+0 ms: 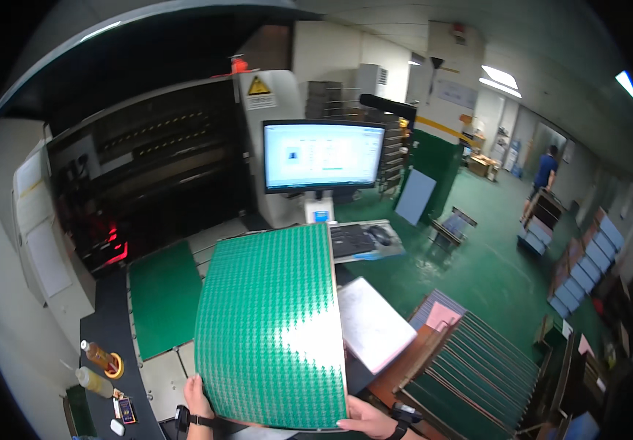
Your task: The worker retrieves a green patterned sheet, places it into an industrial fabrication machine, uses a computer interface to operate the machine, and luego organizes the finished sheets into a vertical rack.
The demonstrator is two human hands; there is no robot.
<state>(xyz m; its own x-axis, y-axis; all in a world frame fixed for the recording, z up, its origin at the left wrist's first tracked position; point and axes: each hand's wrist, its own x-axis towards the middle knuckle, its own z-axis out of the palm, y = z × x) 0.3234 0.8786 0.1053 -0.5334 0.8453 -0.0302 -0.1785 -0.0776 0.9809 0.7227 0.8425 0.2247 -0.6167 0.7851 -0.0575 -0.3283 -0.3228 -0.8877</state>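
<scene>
A large green circuit board panel (258, 308) with a fine repeating pattern is held up in front of me, slightly bowed, with glare on its right half. My left hand (198, 400) grips its near left corner. At the near right corner, my right hand (369, 419) has its thumb over the face of the panel; the other fingers are partly hidden behind it. Both wrists wear dark bands. To the left, a second green panel (162, 297) lies flat on the machine bed (166, 381).
Behind the panel stand a monitor (324, 155), keyboard (351, 240) and mouse (380, 235). Papers (375, 323) and a slotted rack (470, 374) are on the right. Bottles (95, 383) stand at the left edge. A person (543, 176) is by a cart far right.
</scene>
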